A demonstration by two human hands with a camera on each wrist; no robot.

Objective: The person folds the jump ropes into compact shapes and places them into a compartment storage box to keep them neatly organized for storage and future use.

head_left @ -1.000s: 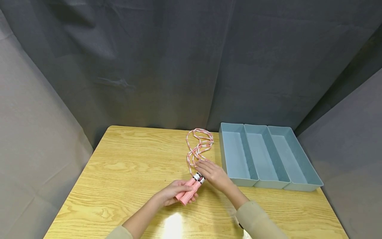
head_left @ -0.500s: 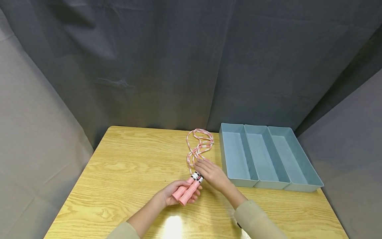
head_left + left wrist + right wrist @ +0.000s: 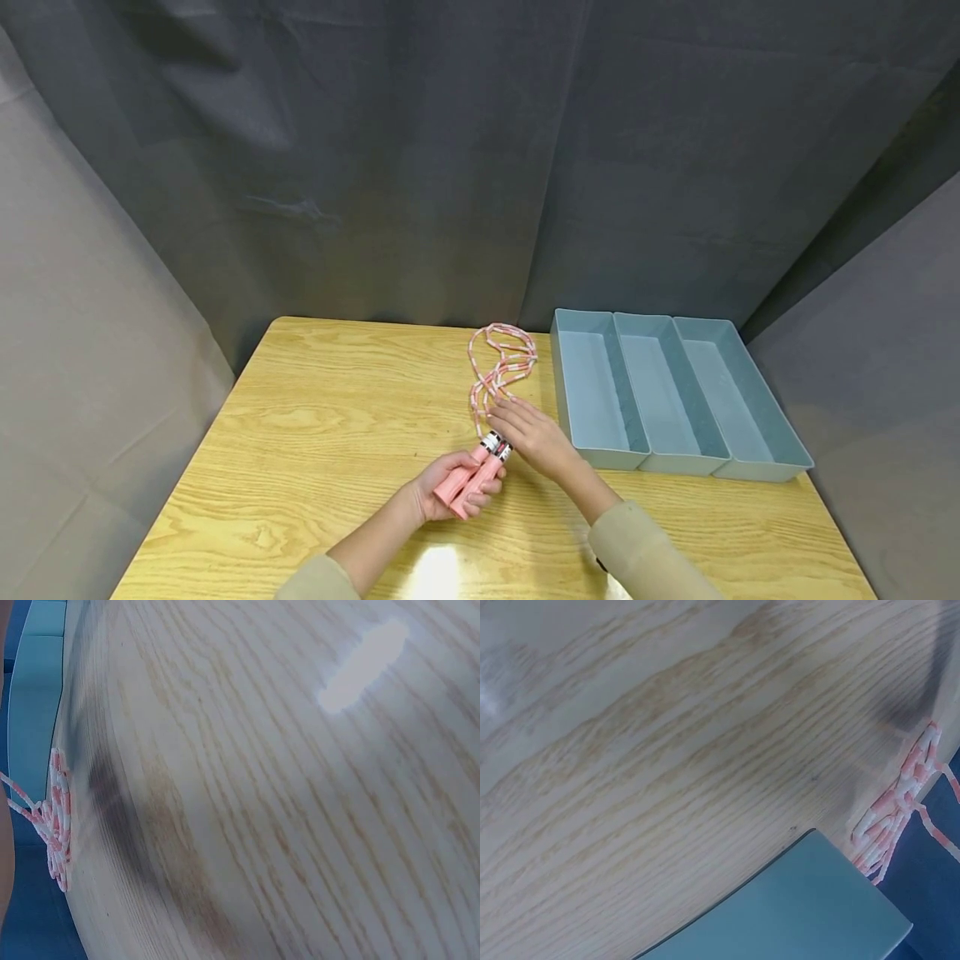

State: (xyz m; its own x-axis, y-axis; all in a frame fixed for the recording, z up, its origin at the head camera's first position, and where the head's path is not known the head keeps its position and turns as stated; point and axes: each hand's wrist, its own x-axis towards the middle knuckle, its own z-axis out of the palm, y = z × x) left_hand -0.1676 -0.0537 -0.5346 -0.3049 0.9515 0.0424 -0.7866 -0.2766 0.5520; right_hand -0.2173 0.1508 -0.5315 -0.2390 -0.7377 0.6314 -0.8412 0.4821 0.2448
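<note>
The left hand (image 3: 442, 492) grips both pink handles (image 3: 467, 483) together, while the open right hand (image 3: 532, 437) rests flat on the rope (image 3: 498, 367), steadying it.

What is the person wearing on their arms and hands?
Both hands, the left hand and the right hand, are bare: no gloves, and no rings or watch that the head view shows. Each forearm is bare near the wrist, then covered by a loose beige long sleeve, pushed back a little on both arms.
</note>
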